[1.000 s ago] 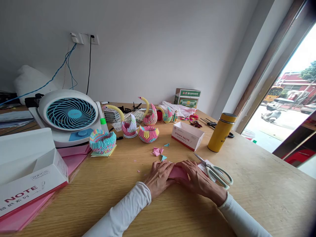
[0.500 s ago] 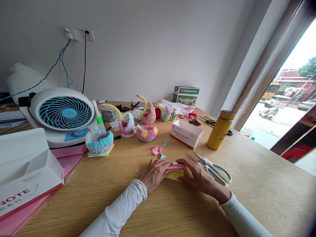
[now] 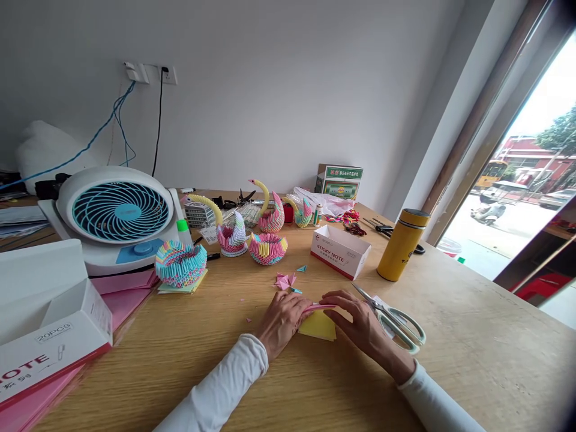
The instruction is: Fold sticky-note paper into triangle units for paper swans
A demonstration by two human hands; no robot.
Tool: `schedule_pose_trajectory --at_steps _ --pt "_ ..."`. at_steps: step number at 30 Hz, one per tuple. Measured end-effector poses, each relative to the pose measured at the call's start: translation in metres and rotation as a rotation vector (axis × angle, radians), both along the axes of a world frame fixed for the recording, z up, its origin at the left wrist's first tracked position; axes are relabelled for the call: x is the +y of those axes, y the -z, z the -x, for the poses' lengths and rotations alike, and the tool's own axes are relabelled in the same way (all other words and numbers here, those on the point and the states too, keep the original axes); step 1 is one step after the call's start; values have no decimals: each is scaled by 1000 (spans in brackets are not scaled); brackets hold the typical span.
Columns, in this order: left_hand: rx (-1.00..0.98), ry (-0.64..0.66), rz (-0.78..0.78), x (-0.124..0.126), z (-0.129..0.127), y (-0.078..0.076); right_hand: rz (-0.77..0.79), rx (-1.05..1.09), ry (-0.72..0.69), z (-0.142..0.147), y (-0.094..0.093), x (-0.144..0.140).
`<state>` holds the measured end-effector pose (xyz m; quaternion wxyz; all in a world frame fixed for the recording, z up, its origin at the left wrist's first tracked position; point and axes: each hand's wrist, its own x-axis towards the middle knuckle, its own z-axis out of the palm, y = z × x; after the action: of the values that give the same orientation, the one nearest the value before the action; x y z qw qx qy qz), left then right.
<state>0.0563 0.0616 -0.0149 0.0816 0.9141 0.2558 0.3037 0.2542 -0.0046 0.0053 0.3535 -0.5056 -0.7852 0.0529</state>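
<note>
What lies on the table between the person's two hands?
In the head view, a yellow sheet lies flat between the left hand and right hand; a folded pink paper lies along its far edge, under both hands' fingertips.

- Daylight came in from the tall glass window (image 3: 531, 180) on the right; the sky there was blown out to white.
- The pale wooden tabletop (image 3: 472, 336) was evenly bright, with soft, faint shadows (none hard-edged).
- The plain white wall (image 3: 270, 90) shaded off to grey toward the left.
- The wide lens bent straight lines at the edges, and the right-hand corners darkened.
- The centre was sharp; the far corners were slightly soft.
</note>
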Motion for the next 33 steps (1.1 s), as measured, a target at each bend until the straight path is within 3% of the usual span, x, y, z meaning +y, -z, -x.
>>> schedule_pose_trajectory --at_steps 4,8,11,14,20,25,33 --pt "-111 -32 141 1 3 -6 -40 55 108 6 -4 0" --pt "-291 -94 475 -3 4 -5 162 298 137 8 -1 -2" --pt "-311 -128 583 -10 2 2 297 432 76 6 8 -2" --pt "-215 -181 463 -19 -1 6 273 319 140 2 17 -2" --pt "-82 -212 180 -32 2 4 -6 -9 188 -4 19 -6" --pt "69 -188 197 -34 5 2 27 -165 56 -1 4 -16" --pt "109 -161 235 -28 7 9 100 -192 44 9 -4 -21"
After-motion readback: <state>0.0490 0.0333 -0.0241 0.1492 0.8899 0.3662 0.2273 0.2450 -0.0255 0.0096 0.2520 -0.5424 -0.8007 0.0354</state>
